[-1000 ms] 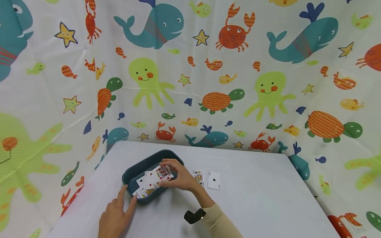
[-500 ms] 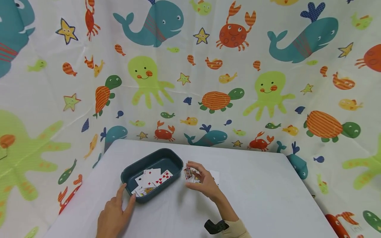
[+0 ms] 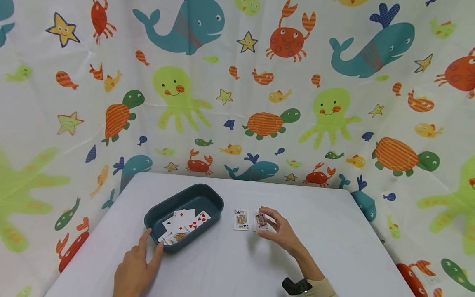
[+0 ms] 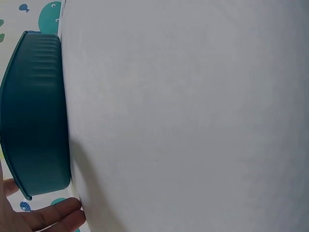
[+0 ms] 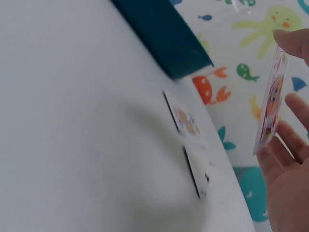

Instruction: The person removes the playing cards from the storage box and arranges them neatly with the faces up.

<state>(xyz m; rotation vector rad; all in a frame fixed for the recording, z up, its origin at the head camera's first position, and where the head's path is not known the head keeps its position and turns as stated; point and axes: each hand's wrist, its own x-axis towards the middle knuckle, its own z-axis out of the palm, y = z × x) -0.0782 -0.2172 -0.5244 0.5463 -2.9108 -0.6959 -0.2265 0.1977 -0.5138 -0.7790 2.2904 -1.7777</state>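
Above the white desk [image 3: 334,251], the right hand [image 3: 280,233] pinches one card [image 3: 261,221]; the left hand [image 3: 134,264], fingers extended, touches a tray [image 3: 201,232].

Teal bin [image 4: 36,116] at left, fingers [image 4: 60,210] near its lower end — white tabletop [image 4: 183,96], patterned cloth [image 4: 48,18]

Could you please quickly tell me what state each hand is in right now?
Left hand: open, at the near end of the teal bin.
Right hand: closed, pinching a face card.
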